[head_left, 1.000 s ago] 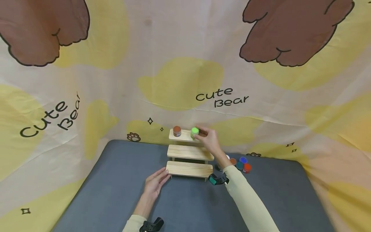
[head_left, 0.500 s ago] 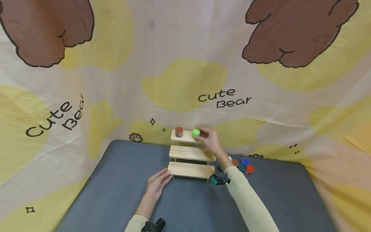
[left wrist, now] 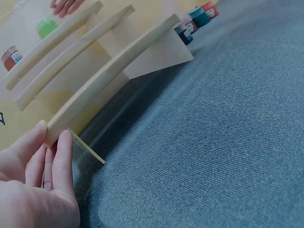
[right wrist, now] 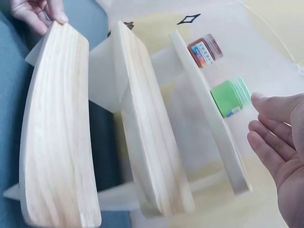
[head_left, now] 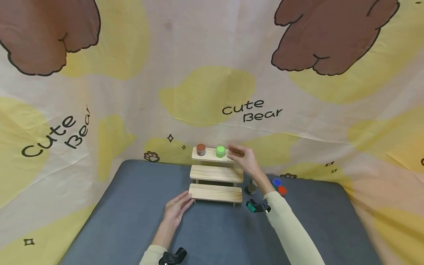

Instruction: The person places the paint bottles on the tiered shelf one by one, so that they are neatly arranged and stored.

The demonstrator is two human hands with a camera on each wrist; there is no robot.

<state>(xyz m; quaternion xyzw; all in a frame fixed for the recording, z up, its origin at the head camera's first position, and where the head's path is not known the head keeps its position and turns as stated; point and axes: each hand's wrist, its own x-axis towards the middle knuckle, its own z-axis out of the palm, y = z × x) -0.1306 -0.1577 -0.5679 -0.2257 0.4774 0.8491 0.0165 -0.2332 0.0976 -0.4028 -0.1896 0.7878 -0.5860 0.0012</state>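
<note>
A three-tier wooden shelf (head_left: 216,192) stands at the back of the table. On its top tier sit a brown paint jar (head_left: 201,149) at the left and a bright green paint jar (head_left: 220,151) to its right. My right hand (head_left: 244,159) is just right of the green jar, apart from it, fingers relaxed and holding nothing; the right wrist view shows the gap. With thumb and fingers my left hand (left wrist: 45,175) pinches the left end of the lowest tier. The two lower tiers bear nothing.
Right of the shelf, several paint jars stand on the grey-blue cloth (head_left: 212,232), among them a dark one (head_left: 251,189), a blue-lidded one (head_left: 276,182) and a red one (head_left: 282,190). My right forearm hides some. A printed curtain (head_left: 212,92) hangs close behind the shelf.
My right hand has let go of the green jar and drawn back to the right. The green jar stays on the top tier. My left hand keeps its hold on the shelf.
</note>
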